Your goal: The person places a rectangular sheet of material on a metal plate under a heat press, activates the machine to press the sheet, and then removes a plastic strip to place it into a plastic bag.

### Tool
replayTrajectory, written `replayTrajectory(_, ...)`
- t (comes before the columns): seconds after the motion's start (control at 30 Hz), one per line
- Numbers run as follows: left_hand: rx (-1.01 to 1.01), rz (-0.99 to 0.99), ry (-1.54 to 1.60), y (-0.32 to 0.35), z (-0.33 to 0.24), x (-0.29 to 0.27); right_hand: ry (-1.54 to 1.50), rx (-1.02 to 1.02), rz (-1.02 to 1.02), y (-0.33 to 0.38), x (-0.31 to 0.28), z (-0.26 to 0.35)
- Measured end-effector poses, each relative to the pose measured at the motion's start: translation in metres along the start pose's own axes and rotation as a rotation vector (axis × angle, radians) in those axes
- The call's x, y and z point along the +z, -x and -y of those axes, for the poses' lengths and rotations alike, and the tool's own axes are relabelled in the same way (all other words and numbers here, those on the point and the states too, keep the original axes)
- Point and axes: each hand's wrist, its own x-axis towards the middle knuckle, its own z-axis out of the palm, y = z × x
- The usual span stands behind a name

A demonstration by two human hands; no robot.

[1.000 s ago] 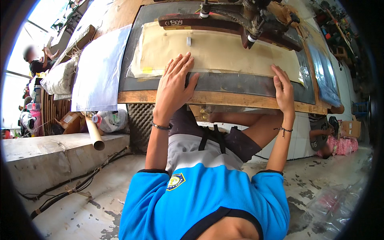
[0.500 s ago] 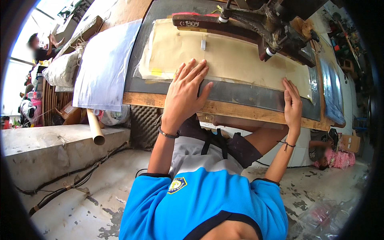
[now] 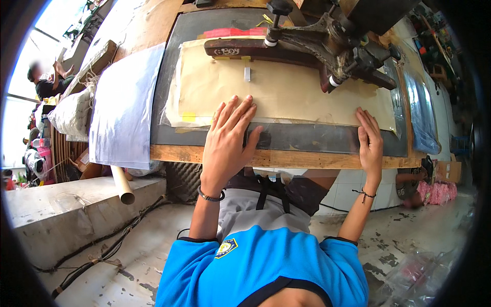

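Note:
A long beige sheet (image 3: 302, 100) lies on a dark grey mat (image 3: 162, 115) on the wooden table. My left hand (image 3: 229, 137) rests flat, fingers spread, with its fingertips on the sheet's front part. Farther right, my right hand (image 3: 370, 138) lies with fingers stretched at the sheet's front edge. Clear film seems to span the table edge between my hands, but its outline is hard to make out. A small pale tab (image 3: 247, 74) sits on the beige sheet beyond my left fingertips. Over its far side stands a dark metal press arm (image 3: 307, 38) with a long bar.
A stack of clear plastic sheets (image 3: 125, 107) overhangs the table's left end. More bluish plastic (image 3: 423, 117) lies at the right end. Below on the left, a cardboard tube (image 3: 123, 185) sticks out above a ledge. Other people sit far left and at the right.
The whole view has shifted, so the table appears slightly lower and more level. Both hands stay flat at the sheet's front, with little visible movement.

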Motion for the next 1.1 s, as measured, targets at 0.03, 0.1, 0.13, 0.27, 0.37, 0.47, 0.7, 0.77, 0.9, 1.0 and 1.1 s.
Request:
replayTrajectory(0.03, -0.003, -0.001, 0.005, 0.0004, 0.0003, 0.0002, -0.012, 0.003, -0.006, -0.0003, 0.0007, 0.0004)
replayTrajectory(0.1, -0.017, -0.024, 0.034, 0.0017, 0.0011, 0.0012, -0.039, 0.013, -0.021, 0.0011, 0.0013, 0.0002)
replayTrajectory(0.13, -0.028, -0.036, 0.046, 0.0031, 0.0016, 0.0009, -0.055, 0.020, -0.029, 0.0020, 0.0013, -0.0010)
replayTrajectory(0.27, -0.037, -0.069, 0.095, 0.0041, 0.0018, 0.0031, -0.038, 0.039, -0.023, 0.0034, -0.0001, 0.0011)
replayTrajectory(0.37, -0.015, -0.077, 0.082, 0.0038, 0.0023, 0.0015, -0.004, 0.042, -0.017, 0.0008, -0.0002, 0.0048)
replayTrajectory(0.47, -0.008, -0.086, 0.080, 0.0017, 0.0015, 0.0006, 0.038, 0.041, -0.026, -0.0006, -0.0004, 0.0052)
replayTrajectory(0.7, -0.010, -0.093, 0.078, 0.0029, 0.0013, 0.0001, 0.058, 0.062, -0.037, -0.0014, 0.0016, 0.0028)
replayTrajectory(0.77, -0.005, -0.099, 0.070, 0.0026, 0.0011, 0.0003, 0.052, 0.073, -0.039, -0.0014, 0.0012, 0.0035)
replayTrajectory(0.9, 0.002, -0.104, 0.059, 0.0018, 0.0014, 0.0010, 0.037, 0.051, -0.042, -0.0029, 0.0007, 0.0036)
replayTrajectory(1.0, -0.006, -0.103, 0.067, 0.0026, 0.0006, 0.0013, 0.028, 0.042, -0.046, -0.0026, -0.0004, 0.0043)
replayTrajectory(1.1, -0.015, -0.098, 0.075, 0.0038, -0.0004, 0.0009, 0.031, 0.038, -0.048, -0.0009, -0.0013, 0.0039)
